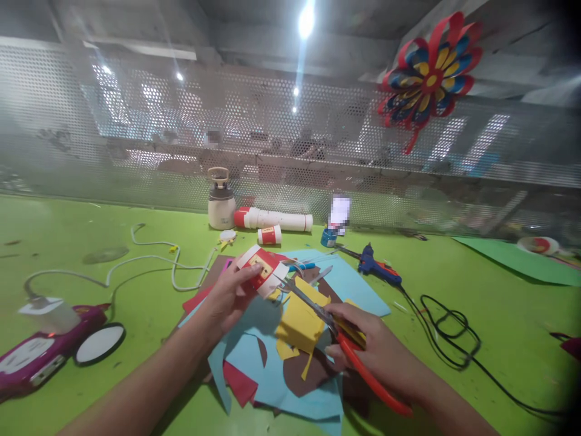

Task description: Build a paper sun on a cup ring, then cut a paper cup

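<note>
My left hand [233, 290] is closed around a red and white paper cup [256, 264] with a yellow label, held tilted above the paper pile. In my right hand [370, 339] is a pair of scissors [341, 339] with red-orange handles. Their blades point up and left, with the tips at the cup's white rim; whether they cut into it I cannot tell. Below both hands lie light blue paper [308, 404], a yellow paper piece [297, 324] and brown paper [308, 372]. The right palm hides part of the scissor handles.
Behind the pile lie another paper cup [269, 235] and a white and red tube [285, 220], with a spray bottle [222, 206] beside them. A glue gun [379, 266] trails a black cord on the right. A purple power strip [36, 357] and white cable [149, 257] occupy the left.
</note>
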Tool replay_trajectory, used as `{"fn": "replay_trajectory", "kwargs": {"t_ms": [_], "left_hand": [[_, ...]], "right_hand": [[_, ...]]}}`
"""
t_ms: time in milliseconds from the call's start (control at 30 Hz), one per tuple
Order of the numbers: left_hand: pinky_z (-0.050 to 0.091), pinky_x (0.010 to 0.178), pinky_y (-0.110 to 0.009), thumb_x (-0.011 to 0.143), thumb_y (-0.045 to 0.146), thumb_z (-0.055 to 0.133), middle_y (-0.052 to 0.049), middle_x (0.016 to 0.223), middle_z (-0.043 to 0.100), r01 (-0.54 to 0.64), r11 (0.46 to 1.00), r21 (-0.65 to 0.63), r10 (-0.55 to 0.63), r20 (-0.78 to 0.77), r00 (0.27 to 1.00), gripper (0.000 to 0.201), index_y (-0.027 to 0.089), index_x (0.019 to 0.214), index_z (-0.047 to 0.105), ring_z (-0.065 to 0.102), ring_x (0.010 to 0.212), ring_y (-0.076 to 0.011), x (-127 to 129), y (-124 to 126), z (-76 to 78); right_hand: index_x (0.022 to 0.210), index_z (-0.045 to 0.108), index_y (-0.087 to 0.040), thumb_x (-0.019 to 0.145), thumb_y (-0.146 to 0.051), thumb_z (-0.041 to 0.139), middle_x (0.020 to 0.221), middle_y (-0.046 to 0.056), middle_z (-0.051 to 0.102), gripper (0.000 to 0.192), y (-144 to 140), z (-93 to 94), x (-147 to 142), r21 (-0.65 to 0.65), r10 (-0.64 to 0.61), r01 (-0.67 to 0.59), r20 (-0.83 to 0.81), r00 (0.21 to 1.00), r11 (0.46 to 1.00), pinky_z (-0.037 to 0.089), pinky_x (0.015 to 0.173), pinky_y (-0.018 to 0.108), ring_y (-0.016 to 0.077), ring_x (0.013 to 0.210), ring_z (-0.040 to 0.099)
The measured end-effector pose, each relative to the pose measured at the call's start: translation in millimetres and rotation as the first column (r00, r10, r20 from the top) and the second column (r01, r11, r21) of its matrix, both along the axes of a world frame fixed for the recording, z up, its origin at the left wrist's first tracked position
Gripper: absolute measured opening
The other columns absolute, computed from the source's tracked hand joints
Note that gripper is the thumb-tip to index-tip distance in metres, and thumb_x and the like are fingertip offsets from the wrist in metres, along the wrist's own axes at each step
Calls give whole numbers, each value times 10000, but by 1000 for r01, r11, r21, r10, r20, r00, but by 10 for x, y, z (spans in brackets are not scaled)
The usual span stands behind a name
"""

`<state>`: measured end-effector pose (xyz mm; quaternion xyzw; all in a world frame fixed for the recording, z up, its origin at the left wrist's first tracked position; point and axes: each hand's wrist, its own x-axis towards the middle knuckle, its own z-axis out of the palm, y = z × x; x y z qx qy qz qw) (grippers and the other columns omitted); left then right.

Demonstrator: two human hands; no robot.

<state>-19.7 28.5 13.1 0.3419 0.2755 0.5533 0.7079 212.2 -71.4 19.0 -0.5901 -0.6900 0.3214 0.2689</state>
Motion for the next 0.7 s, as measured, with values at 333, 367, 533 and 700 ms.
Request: {"fn": "replay_trajectory", "kwargs": {"t_ms": [333, 367, 533, 700], "left_hand": [[570, 821, -380, 731, 134, 716, -73, 997, 738, 98, 991, 89, -101, 36, 994, 534, 212, 1236, 561, 708, 875, -244, -77, -7, 24], [565, 832, -386, 740, 141, 709, -74, 1006, 734, 107, 990, 95, -111, 37, 993, 552, 216, 1261, 541, 705, 882, -243, -82, 4, 21], [551, 844, -390, 748, 109, 665, -47, 972, 720, 161, 980, 117, -173, 102, 980, 558, 234, 1274, 524, 690, 825, -199, -81, 29, 2], [548, 848, -400, 804, 233, 658, -63, 1012, 723, 142, 987, 78, -151, 126, 980, 378, 201, 1173, 585, 686, 888, -219, -39, 22, -22]], "right_hand": [[1153, 606, -213, 716, -237, 664, 965, 18, 629, 441, -9, -1, 35, 30, -6, 6, 1, 1000, 1000, 481, 793, 316, 197, 841, 587], [1154, 603, -208, 719, -243, 665, 972, 21, 628, 441, -7, 2, 32, 29, -10, 10, 1, 1000, 1000, 478, 799, 318, 200, 852, 586], [1149, 599, -191, 724, -268, 673, 1071, 46, 629, 439, -4, 9, 12, 30, 11, -10, -21, 1000, 999, 459, 847, 329, 225, 954, 577], [1134, 612, -207, 723, -244, 684, 1037, 37, 624, 420, -2, -3, -9, 41, 35, -35, 7, 999, 999, 464, 820, 323, 208, 909, 581]]}}
